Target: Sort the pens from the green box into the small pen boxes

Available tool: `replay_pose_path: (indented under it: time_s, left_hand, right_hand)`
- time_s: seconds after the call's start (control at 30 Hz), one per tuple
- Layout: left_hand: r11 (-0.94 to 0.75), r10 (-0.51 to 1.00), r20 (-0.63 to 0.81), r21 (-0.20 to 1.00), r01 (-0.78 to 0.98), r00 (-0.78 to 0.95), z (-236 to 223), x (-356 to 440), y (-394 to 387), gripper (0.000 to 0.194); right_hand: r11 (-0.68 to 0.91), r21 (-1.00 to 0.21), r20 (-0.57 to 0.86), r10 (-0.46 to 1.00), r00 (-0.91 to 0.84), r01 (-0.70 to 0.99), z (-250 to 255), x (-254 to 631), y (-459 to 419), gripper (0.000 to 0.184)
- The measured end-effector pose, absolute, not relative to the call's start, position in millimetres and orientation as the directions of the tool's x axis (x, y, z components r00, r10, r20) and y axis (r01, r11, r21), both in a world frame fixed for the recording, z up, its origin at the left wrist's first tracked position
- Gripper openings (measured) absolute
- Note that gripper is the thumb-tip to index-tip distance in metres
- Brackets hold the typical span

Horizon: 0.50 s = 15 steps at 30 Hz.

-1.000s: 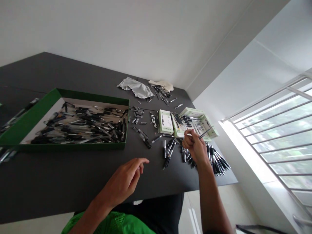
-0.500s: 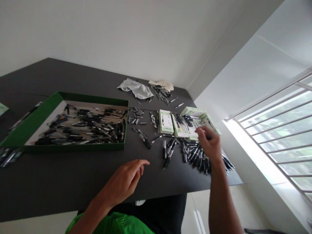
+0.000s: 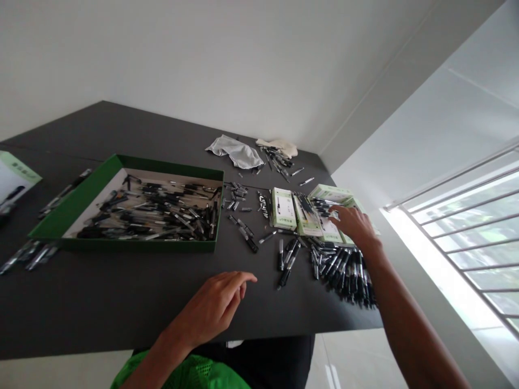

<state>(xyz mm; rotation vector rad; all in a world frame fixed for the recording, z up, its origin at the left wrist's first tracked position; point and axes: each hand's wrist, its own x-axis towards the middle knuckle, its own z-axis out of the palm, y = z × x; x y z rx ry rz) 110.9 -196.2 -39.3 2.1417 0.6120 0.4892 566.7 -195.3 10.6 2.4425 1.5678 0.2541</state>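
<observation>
My right hand (image 3: pixel 356 227) reaches out palm down over the small pale-green boxes (image 3: pixel 284 208) at the right of the dark table (image 3: pixel 101 302). Its fingers lie stretched across an open box of pens (image 3: pixel 329 192), and no pen shows in them. A heap of black pens (image 3: pixel 348 270) lies just under my right wrist. My left hand (image 3: pixel 214 305) rests near the table's front edge, fingers loosely apart and holding nothing. A few loose black pens (image 3: pixel 286 258) lie between the two hands.
A big green tray (image 3: pixel 121 246) full of pens and pen parts takes up the left middle. Small pen parts (image 3: pixel 237 195) are scattered beside it. A grey cloth (image 3: pixel 237 152) and more pens (image 3: pixel 278 159) lie at the back. Another box (image 3: pixel 16 178) and pens (image 3: pixel 28 255) sit at the far left.
My right hand, which held a pen raised above the heap, has moved right and forward down onto the open box. The pen no longer shows. My left hand has stayed put.
</observation>
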Motion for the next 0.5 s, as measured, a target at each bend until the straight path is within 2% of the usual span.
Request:
replay_pose_path:
  time_s: [0.2,0.37,0.43,0.5]
  left_hand:
    - [-0.55,0.568,0.141,0.798,0.246,0.81,-38.3,110.3,-195.8,0.035]
    - [-0.543,0.565,0.139,0.805,0.24,0.813,-37.5,111.0,-196.1,0.034]
    - [-0.527,0.57,0.132,0.816,0.237,0.811,-37.9,111.4,-196.0,0.034]
    - [-0.504,0.586,0.143,0.835,0.221,0.798,-38.2,111.4,-196.1,0.034]
  right_hand:
    - [-0.322,0.328,-0.053,0.932,0.358,0.888,14.4,566.3,-188.3,0.034]
    - [-0.272,0.321,-0.08,0.947,0.312,0.907,20.3,571.4,-191.7,0.035]
    - [-0.292,0.284,-0.031,0.949,0.313,0.913,26.9,564.6,-195.1,0.037]
    - [-0.293,0.145,0.065,0.956,0.286,0.945,35.3,542.5,-199.7,0.039]
